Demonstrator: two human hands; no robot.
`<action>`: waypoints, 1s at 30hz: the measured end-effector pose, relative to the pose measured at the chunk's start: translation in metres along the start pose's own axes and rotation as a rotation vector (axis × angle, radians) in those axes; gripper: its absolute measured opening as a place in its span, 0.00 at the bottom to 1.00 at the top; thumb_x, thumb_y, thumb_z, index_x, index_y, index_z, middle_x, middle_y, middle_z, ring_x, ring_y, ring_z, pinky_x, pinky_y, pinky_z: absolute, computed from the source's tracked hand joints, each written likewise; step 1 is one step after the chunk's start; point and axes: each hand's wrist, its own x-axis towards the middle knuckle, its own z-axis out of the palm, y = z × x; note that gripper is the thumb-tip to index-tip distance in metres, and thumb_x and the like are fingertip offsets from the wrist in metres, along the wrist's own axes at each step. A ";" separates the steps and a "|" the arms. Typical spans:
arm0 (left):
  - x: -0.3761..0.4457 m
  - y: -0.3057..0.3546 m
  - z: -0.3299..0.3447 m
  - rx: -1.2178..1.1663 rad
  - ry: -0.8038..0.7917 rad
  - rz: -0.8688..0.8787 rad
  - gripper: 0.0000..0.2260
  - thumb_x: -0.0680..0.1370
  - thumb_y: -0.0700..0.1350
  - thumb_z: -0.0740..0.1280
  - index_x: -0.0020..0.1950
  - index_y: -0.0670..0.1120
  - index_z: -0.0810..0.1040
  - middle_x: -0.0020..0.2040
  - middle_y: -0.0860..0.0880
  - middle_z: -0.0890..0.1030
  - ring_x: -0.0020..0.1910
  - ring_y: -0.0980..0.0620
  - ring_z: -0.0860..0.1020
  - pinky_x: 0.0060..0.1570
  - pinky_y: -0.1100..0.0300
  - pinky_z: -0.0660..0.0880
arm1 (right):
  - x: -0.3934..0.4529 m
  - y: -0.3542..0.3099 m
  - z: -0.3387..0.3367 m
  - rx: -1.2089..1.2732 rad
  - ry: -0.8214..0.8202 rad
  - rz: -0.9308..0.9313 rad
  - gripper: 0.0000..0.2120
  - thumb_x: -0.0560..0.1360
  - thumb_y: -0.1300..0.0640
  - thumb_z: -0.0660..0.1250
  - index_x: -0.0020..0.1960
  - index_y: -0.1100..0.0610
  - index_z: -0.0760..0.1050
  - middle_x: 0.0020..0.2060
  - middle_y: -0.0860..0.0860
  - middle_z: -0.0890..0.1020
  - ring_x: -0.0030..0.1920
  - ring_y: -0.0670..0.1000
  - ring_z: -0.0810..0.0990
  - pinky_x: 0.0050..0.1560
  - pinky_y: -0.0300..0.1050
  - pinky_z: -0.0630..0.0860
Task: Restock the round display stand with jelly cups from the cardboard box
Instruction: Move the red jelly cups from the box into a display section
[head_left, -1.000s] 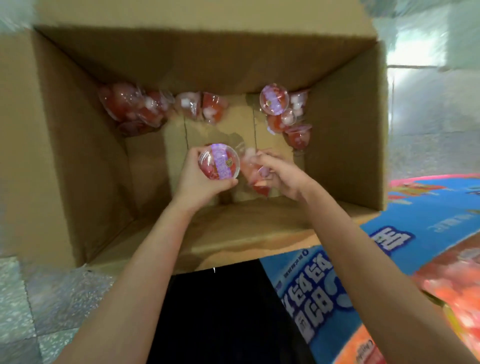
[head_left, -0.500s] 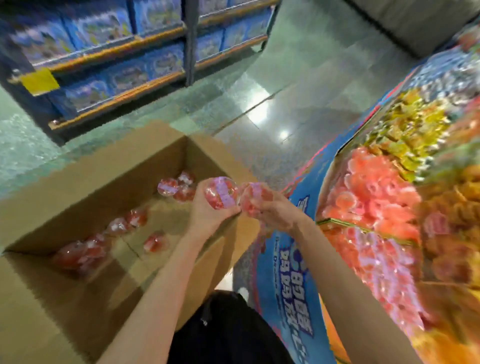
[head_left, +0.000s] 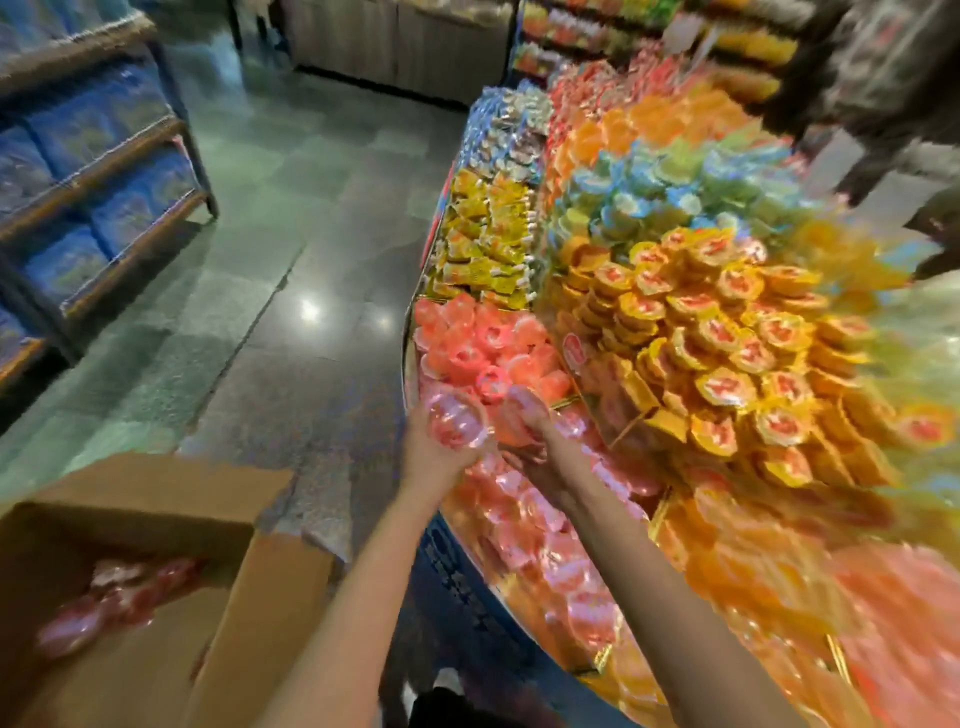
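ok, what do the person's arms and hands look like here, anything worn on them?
Both forearms are bare as far as the frame shows: no sleeves, gloves, watch or bands visible. The left hand and right hand are bare too, with no rings that I can make out through the motion blur. Dark clothing shows at the bottom edge.

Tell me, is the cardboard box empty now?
Not empty. The cardboard box sits open at lower left, and blurry red jelly cups lie inside it. How many are left cannot be told.
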 end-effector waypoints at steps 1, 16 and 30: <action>0.005 -0.005 0.014 0.010 0.009 -0.020 0.48 0.50 0.52 0.82 0.67 0.39 0.71 0.61 0.37 0.77 0.62 0.39 0.76 0.62 0.45 0.74 | 0.007 -0.001 -0.017 0.035 0.058 0.011 0.06 0.79 0.58 0.63 0.49 0.60 0.76 0.44 0.56 0.79 0.40 0.52 0.78 0.36 0.38 0.79; 0.041 -0.029 0.092 0.256 0.062 -0.188 0.44 0.62 0.38 0.81 0.74 0.42 0.64 0.70 0.44 0.71 0.65 0.48 0.71 0.63 0.58 0.67 | 0.132 -0.013 -0.115 0.153 0.399 0.075 0.17 0.72 0.65 0.73 0.55 0.71 0.71 0.42 0.61 0.79 0.38 0.57 0.80 0.55 0.60 0.78; 0.047 -0.042 0.136 0.366 -0.132 -0.246 0.47 0.62 0.44 0.82 0.75 0.46 0.61 0.72 0.46 0.68 0.70 0.45 0.68 0.66 0.53 0.67 | 0.110 0.000 -0.144 -0.059 0.201 0.195 0.17 0.71 0.47 0.74 0.49 0.59 0.77 0.40 0.53 0.80 0.39 0.54 0.81 0.44 0.50 0.79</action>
